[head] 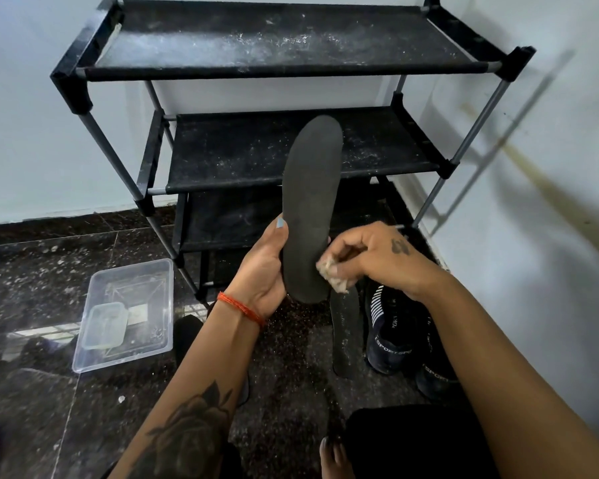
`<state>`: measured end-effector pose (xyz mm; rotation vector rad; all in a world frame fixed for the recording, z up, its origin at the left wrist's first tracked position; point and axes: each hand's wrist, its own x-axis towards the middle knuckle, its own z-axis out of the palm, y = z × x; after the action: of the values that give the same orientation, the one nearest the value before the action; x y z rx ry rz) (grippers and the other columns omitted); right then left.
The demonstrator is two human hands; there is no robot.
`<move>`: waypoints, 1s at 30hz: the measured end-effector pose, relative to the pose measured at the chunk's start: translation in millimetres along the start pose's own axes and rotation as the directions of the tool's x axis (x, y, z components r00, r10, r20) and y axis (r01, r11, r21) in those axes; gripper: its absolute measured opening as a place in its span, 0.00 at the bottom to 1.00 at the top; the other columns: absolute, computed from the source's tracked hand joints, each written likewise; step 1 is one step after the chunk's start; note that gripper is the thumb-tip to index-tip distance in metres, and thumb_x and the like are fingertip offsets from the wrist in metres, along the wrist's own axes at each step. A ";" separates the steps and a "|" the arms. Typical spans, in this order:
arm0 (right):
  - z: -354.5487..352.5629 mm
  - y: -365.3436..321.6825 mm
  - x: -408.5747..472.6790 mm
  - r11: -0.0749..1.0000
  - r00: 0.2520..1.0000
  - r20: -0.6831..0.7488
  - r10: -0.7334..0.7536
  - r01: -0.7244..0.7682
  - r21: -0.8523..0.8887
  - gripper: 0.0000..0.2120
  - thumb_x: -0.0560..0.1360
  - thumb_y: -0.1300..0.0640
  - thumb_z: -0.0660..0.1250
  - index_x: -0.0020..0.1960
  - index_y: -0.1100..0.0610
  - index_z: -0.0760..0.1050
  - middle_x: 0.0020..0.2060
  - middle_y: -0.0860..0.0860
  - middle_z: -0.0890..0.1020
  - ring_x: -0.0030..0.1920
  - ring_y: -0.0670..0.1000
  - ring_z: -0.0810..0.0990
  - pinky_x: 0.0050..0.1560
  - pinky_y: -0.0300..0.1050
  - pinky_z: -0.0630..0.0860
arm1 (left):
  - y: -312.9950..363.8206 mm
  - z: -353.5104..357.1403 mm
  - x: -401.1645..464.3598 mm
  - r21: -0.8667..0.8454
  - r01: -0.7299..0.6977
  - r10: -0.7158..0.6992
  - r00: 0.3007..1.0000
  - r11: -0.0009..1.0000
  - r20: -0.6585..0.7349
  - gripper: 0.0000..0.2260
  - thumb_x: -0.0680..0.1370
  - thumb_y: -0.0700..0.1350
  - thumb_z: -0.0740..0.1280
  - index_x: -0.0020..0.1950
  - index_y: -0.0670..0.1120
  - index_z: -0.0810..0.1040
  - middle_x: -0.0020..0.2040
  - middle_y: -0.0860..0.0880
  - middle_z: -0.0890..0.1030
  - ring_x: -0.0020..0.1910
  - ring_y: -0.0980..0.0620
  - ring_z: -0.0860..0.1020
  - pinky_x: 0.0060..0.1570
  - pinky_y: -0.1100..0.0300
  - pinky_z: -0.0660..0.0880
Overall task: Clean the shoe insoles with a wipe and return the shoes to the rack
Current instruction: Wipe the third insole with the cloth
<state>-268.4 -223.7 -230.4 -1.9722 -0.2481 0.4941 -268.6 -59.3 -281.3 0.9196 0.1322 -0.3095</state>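
Observation:
My left hand [260,271] grips a dark grey insole [308,202] near its heel and holds it upright in front of the black shoe rack [291,60]. My right hand [374,259] pinches a crumpled, dirty wipe [333,276] against the insole's lower right edge. A second insole [346,335] lies flat on the floor below. Two dark navy sports shoes [395,326] with white lettering stand on the floor to its right, partly hidden by my right forearm.
A clear plastic tub [128,316] with a small lidded box inside sits on the dark speckled floor at left. The rack's dusty shelves hold nothing. White walls close in behind and to the right. My bare foot [336,458] shows at the bottom.

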 end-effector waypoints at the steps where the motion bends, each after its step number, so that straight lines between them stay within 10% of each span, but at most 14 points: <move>1: -0.9 0.3 1.2 0.996 0.996 -0.087 -0.018 0.025 0.086 0.07 0.69 0.71 0.70 0.44 0.62 0.81 0.36 0.58 0.83 0.35 0.51 0.81 0.35 0.39 0.79 | 0.1 0.4 0.0 0.021 -0.008 0.008 1.000 1.000 -0.004 0.16 0.84 0.46 0.50 0.67 0.45 0.71 0.60 0.43 0.79 0.51 0.50 0.81 0.52 0.55 0.80; 6: 2.0 14.1 18.3 0.979 0.829 -0.537 -0.155 0.200 0.026 0.07 0.72 0.67 0.69 0.45 0.56 0.80 0.39 0.55 0.82 0.37 0.48 0.82 0.36 0.38 0.79 | -0.7 0.4 -0.3 0.075 0.010 -0.008 1.000 0.997 -0.015 0.14 0.84 0.47 0.51 0.66 0.50 0.72 0.61 0.44 0.79 0.57 0.45 0.79 0.58 0.42 0.75; 12: 5.4 12.1 17.9 0.983 0.905 -0.388 -0.175 0.136 -0.126 0.08 0.72 0.67 0.69 0.42 0.56 0.82 0.33 0.49 0.82 0.32 0.45 0.82 0.36 0.38 0.80 | -0.6 -2.3 1.5 0.139 -0.027 0.032 0.999 0.990 -0.036 0.16 0.84 0.46 0.51 0.68 0.47 0.71 0.59 0.46 0.81 0.57 0.50 0.79 0.59 0.54 0.76; 16: -2.2 6.2 3.9 0.982 0.998 -0.043 -0.053 0.044 -0.181 0.07 0.70 0.68 0.70 0.41 0.58 0.83 0.34 0.50 0.84 0.34 0.47 0.83 0.35 0.38 0.79 | -1.0 -3.2 2.3 0.152 -0.034 0.043 0.997 0.988 -0.059 0.16 0.84 0.46 0.50 0.69 0.46 0.70 0.60 0.45 0.80 0.55 0.51 0.80 0.53 0.59 0.79; 23: 1.4 8.6 13.5 0.978 0.875 -0.444 -0.194 0.207 -0.020 0.06 0.72 0.67 0.69 0.43 0.57 0.81 0.35 0.50 0.83 0.33 0.46 0.82 0.37 0.39 0.80 | -0.2 0.3 -0.9 0.177 -0.029 0.040 0.998 0.984 -0.058 0.15 0.84 0.46 0.51 0.66 0.48 0.72 0.61 0.46 0.80 0.59 0.50 0.79 0.60 0.54 0.75; 30: 6.7 11.1 12.8 0.976 0.973 -0.183 -0.137 0.101 -0.193 0.08 0.70 0.70 0.69 0.39 0.59 0.81 0.40 0.56 0.81 0.36 0.53 0.83 0.38 0.46 0.82 | -0.5 -1.1 0.2 0.174 -0.051 0.060 0.997 0.983 -0.046 0.16 0.84 0.45 0.50 0.68 0.46 0.71 0.56 0.47 0.82 0.51 0.54 0.82 0.46 0.62 0.79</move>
<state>-260.4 -218.2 -245.8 -2.1526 -0.2943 0.2025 -268.6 -58.7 -282.3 1.1018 0.1278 -0.2487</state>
